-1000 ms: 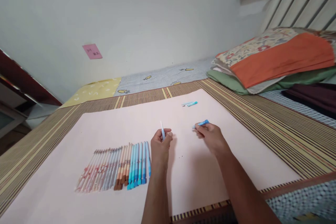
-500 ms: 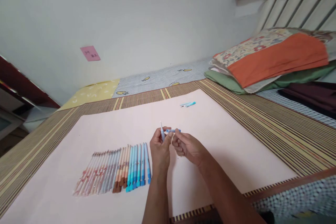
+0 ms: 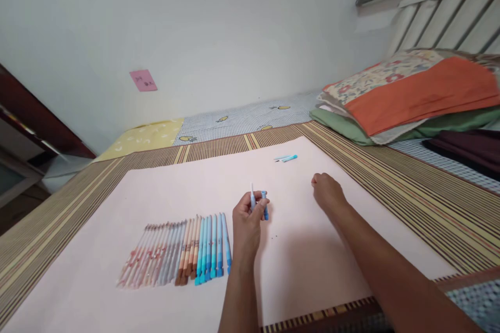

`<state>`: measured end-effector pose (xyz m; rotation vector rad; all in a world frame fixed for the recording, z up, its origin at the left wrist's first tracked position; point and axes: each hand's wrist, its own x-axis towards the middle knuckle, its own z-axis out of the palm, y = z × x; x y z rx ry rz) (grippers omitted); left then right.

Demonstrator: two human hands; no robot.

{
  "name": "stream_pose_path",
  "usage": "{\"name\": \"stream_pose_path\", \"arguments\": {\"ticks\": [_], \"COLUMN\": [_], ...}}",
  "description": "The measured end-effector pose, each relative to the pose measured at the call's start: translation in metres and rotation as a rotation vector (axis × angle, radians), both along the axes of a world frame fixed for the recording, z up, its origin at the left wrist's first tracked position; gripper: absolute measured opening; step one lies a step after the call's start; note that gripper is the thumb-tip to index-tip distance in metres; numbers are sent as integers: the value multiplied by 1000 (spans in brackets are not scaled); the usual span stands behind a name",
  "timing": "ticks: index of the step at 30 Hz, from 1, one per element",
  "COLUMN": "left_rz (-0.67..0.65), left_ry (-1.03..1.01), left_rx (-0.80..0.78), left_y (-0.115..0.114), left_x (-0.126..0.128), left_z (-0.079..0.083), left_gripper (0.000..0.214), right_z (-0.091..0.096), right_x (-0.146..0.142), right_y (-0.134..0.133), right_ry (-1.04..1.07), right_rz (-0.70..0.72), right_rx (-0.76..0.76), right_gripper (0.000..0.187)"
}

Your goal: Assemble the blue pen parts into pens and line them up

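Observation:
My left hand is closed around a light-blue pen, its pale tip pointing up. The same fingers pinch a short blue pen cap beside it. Over the right part of the pale sheet, my right hand is closed with its fingers curled under; what they hold, if anything, is hidden. To the left of my left hand lies a row of pens: pinkish and grey ones, brown ones and blue ones. Farther back on the sheet rest a few slim blue and white pen parts.
The pale sheet lies on a striped mat. Folded cushions and dark cloth are at the right, below a radiator. A pink note is on the wall. Tiny dark specks dot the sheet.
My right hand has let go of the blue cap and moved away to the right. The cap now stands upright in my left hand beside the pen. The view has shifted slightly.

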<state>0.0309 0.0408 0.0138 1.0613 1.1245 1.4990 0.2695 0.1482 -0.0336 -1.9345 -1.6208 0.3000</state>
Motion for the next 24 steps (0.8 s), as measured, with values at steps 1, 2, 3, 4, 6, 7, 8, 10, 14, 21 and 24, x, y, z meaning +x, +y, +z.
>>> {"name": "stream_pose_path", "arguments": {"ticks": [1, 2, 3, 4, 6, 7, 8, 10, 14, 21, 24], "left_rz": [-12, -20, -27, -34, -51, -61, -68, -71, -79, -96, -95], "left_ry": [5, 9, 11, 9, 6, 8, 11, 19, 28, 53, 61], "left_rx": [-1, -6, -15, -25, -46, -52, -55, -49, -31, -2, -2], "left_y": [0, 0, 0, 0, -1, -1, -1, -2, -3, -4, -3], "left_x": [0, -1, -1, 0, 1, 2, 2, 3, 3, 1, 1], "left_z": [0, 0, -1, -1, -1, -2, -2, -2, -1, 1, 2], "left_gripper": [25, 25, 25, 26, 26, 26, 26, 25, 22, 17, 17], "right_z": [1, 4, 7, 12, 24, 32, 40, 55, 74, 80, 81], "right_x": [-1, -2, -3, -6, -16, -24, -33, -55, -90, -95, -94], "right_y": [0, 0, -1, -3, -13, -21, -31, -52, -84, -92, -93], "right_ry": [8, 21, 37, 50, 151, 222, 446, 763, 909, 775, 717], "right_rz": [4, 8, 15, 26, 82, 128, 197, 332, 476, 546, 578], "right_rx": [0, 1, 3, 5, 22, 38, 77, 139, 187, 178, 199], "right_gripper": [25, 25, 24, 22, 11, 6, 7, 14, 12, 7, 9]}}
